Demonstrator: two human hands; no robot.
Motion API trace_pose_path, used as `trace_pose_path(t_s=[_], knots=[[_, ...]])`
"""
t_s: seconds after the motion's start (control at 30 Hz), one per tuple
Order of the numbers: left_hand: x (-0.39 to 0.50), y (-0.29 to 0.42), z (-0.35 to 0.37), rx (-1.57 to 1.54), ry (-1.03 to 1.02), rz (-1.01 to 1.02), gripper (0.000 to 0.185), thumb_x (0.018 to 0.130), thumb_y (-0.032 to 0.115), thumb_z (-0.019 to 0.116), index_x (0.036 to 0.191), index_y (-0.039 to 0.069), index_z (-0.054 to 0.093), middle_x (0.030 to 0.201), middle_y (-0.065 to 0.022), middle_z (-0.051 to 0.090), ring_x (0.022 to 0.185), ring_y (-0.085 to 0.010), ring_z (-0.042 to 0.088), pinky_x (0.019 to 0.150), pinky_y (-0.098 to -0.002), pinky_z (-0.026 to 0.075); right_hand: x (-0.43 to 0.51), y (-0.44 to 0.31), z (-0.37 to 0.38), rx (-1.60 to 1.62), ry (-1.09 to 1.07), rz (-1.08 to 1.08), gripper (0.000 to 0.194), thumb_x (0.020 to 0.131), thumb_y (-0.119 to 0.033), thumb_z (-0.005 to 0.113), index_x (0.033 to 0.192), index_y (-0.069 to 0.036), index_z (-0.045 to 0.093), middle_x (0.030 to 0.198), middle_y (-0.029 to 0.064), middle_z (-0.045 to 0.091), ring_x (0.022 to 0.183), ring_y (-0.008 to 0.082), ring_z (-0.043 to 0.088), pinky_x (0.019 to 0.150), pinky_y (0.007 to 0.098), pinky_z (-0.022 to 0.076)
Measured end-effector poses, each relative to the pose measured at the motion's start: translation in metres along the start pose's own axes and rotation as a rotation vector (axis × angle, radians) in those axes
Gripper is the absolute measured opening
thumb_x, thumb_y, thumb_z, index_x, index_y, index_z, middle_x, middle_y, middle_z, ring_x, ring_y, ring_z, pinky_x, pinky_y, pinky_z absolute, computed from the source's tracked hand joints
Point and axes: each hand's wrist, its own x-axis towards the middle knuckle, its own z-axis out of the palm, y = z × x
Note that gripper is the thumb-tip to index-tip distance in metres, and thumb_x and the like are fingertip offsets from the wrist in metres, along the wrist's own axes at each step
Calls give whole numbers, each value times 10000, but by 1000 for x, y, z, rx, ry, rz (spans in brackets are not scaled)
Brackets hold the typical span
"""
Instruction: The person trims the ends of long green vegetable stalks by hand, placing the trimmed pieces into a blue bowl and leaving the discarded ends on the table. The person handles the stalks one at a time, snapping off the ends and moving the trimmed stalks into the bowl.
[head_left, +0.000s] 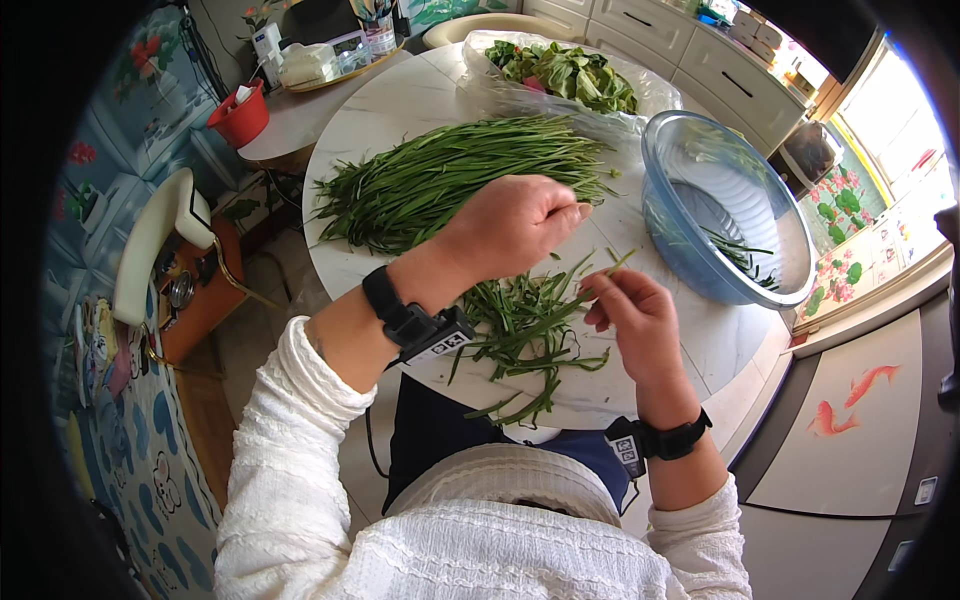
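My right hand (634, 315) pinches a thin green stalk (592, 289), likely garlic chive, between thumb and fingers. Its pale tip points up and away from me. My left hand (514, 225) is curled shut above the table, thumb against the index finger; its palm is hidden and nothing shows in it. Beneath and between the hands lies a loose heap of limp green trimmings (517, 315), some at the table's near edge. A large bundle of long chives (450, 176) lies behind my left hand. To the right stands a tilted-looking translucent blue basin (675, 259) with some chives (739, 259) inside.
An open clear plastic bag (480, 75) of leafy greens (577, 75) sits at the far side of the round marble-patterned table (360, 127). A red container (241, 116) and a tray (375, 60) stand on a side table. A cream chair (154, 240) is at left.
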Motion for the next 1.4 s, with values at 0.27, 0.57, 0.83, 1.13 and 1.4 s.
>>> trace_pose_path(t_s=[0.27, 0.57, 0.83, 1.13, 1.4], knots=[[-22, -27, -9, 145, -127, -25, 287, 948, 294, 587, 1069, 39, 636, 859, -56, 647, 694, -212, 585, 691, -310, 480, 5, -12, -18, 286, 129, -194, 179, 963, -139, 580, 1005, 23, 644, 861, 69, 675, 675, 108, 631, 604, 235, 500], [-24, 5, -2, -368, -643, -305, 249, 942, 180, 562, 1112, 11, 629, 936, -37, 682, 846, -115, 599, 774, -255, 473, 3, -27, -31, 332, 218, -344, 181, 972, -126, 561, 1018, 33, 636, 843, 77, 668, 668, 115, 628, 598, 237, 491], [-28, -7, -7, -563, -637, -571, 162, 957, 167, 569, 1016, 45, 658, 807, 15, 646, 544, -29, 471, 513, -185, 397, 2, -37, -60, 326, 355, -467, 200, 980, -129, 545, 1035, 34, 647, 824, 89, 681, 626, 103, 611, 588, 210, 477], [-33, -17, -9, -532, -652, -490, 193, 975, 174, 522, 1063, 48, 641, 800, 24, 606, 605, -26, 469, 552, -189, 396, 1, -30, -56, 353, 345, -491, 194, 975, -126, 553, 1028, 36, 646, 801, 83, 674, 623, 101, 603, 584, 212, 467], [-36, -20, -12, -470, -546, -454, 230, 1003, 212, 494, 1063, 45, 640, 735, 56, 505, 638, -33, 427, 588, -199, 374, 1, -32, -62, 382, 439, -569, 181, 975, -117, 548, 1011, 28, 651, 835, 92, 685, 630, 105, 618, 581, 205, 489]])
